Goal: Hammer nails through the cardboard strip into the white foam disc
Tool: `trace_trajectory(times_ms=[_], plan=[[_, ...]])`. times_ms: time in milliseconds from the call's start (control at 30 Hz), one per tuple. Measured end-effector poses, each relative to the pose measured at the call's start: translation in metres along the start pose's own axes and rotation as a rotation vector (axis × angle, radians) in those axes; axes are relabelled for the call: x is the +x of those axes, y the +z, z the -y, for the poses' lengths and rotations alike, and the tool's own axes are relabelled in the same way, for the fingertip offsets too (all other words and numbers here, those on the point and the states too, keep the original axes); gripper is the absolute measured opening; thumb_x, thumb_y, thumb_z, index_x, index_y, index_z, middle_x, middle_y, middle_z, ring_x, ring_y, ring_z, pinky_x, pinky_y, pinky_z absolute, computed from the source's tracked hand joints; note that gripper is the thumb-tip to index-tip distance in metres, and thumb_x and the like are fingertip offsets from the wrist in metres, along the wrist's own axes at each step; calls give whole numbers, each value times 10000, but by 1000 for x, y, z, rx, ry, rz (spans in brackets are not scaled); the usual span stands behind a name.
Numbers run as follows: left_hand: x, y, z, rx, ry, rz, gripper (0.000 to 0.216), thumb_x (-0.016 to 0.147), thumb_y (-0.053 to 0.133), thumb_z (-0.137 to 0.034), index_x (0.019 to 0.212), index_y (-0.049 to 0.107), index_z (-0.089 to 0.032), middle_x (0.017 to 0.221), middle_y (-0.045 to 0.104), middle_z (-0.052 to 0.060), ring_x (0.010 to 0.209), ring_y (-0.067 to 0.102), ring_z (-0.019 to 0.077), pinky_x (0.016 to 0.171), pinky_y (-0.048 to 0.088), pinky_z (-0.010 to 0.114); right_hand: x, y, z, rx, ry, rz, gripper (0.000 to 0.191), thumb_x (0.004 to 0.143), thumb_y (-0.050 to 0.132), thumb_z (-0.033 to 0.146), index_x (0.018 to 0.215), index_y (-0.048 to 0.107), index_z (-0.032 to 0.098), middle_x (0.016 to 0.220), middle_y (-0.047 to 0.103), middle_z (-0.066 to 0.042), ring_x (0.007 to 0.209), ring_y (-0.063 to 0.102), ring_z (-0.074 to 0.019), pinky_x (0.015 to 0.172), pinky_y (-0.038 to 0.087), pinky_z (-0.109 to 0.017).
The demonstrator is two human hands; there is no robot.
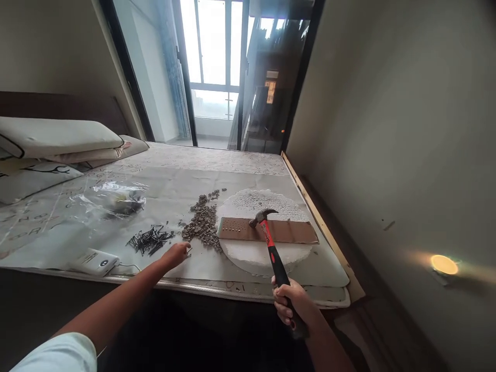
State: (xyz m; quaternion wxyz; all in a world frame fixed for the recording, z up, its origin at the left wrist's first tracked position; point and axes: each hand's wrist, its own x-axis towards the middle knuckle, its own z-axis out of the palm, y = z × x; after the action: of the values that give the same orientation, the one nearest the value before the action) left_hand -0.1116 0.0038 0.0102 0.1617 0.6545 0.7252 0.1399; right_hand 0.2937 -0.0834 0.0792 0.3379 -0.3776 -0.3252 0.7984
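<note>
Our right hand point(289, 302) grips the hammer point(271, 243); our left hand point(176, 254) seems to pinch a nail point(188, 252) by the pile point(151, 239). Next, we think, it must stand upright on the board point(294, 232).

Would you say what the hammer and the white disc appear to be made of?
Hammer: dull grey metal head, glossy red shaft with a black grip, probably rubber. White disc: likely foam, judging by its grainy, crumbly surface.

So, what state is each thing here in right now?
Brown strip: flat on white foam disc, nail rows at its left end.
Hammer: gripped in right hand, head over the strip.
Left hand: pinched on a nail.
Loose nails: heaped on the sheet.
Plastic bag: crumpled, lying flat.
</note>
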Motion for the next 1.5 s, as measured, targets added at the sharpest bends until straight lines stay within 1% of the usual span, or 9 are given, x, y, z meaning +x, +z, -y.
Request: trace_trajectory(times_ms=[167, 300, 467, 600, 733, 1000, 1133, 1300, 1500], plan=[[11, -32, -31, -698, -234, 112, 132, 699, 582, -276, 745, 581, -153, 556, 523, -5, 515, 497, 125, 486, 368, 224, -3, -1, 7, -5, 6, 2, 272, 575, 515, 236, 812, 384, 208, 443, 364, 138, 286, 284, -34, 271, 287, -162], [15, -45, -77, -1304, -317, 219, 56, 768, 565, -199, 749, 535, -156, 737, 622, 35, 542, 530, 73, 477, 422, 182, -5, -2, 11, 13, 6, -20, 284, 569, 502, 237, 822, 376, 210, 454, 368, 138, 291, 289, -34, 280, 295, -168], [23, -34, -128, -1478, -351, 291, 85, 806, 512, -90, 762, 569, -136, 776, 667, 71, 709, 638, 106, 609, 525, 182, -5, -3, 12, 37, 13, -2, 283, 559, 495, 243, 813, 375, 210, 451, 357, 140, 291, 281, -35, 279, 261, -164], [34, -24, -155, -1436, -209, 337, 198, 715, 587, 4, 881, 609, -101, 902, 694, 107, 894, 656, 162, 757, 540, 221, -7, -4, 12, 30, 18, -19, 275, 557, 482, 234, 809, 373, 213, 436, 340, 145, 289, 279, -37, 274, 249, -157], [48, -17, -174, -1314, -114, 332, 238, 662, 703, -86, 887, 625, -93, 892, 704, 130, 905, 660, 208, 805, 537, 296, -9, -3, 15, -5, 23, -52, 289, 545, 474, 238, 811, 360, 220, 414, 341, 149, 287, 274, -42, 266, 257, -155], [65, 8, -182, -996, -84, 327, 367, 575, 770, -363, 805, 654, -102, 825, 704, 143, 770, 671, 219, 658, 523, 295, -13, -2, 20, -23, 28, -38, 289, 533, 454, 244, 802, 352, 220, 408, 349, 145, 289, 275, -43, 260, 279, -160], [65, 11, -177, -627, 56, 170, 373, 663, 632, -490, 666, 650, -118, 554, 612, 41, 515, 552, 133, 493, 396, 235, -16, -2, 24, -38, 40, -43, 282, 525, 444, 235, 793, 358, 218, 412, 359, 138, 290, 289, -45, 259, 272, -163], [67, 10, -170, -135, 362, -143, 341, 721, 548, -417, 517, 564, -143, 582, 532, 13, 561, 471, 110, 547, 335, 226, -13, -4, 23, -43, 34, -32, 275, 524, 441, 233, 784, 352, 220, 409, 358, 137, 283, 292, -50, 252, 281, -173], [68, 14, -164, 164, 482, -170, 367, 820, 419, -370, 519, 482, -169, 591, 507, 24, 556, 442, 116, 556, 313, 227, -10, -7, 19, -44, 33, -27, 281, 534, 445, 243, 796, 345, 224, 415, 363, 137, 287, 300, -52, 253, 288, -170]])
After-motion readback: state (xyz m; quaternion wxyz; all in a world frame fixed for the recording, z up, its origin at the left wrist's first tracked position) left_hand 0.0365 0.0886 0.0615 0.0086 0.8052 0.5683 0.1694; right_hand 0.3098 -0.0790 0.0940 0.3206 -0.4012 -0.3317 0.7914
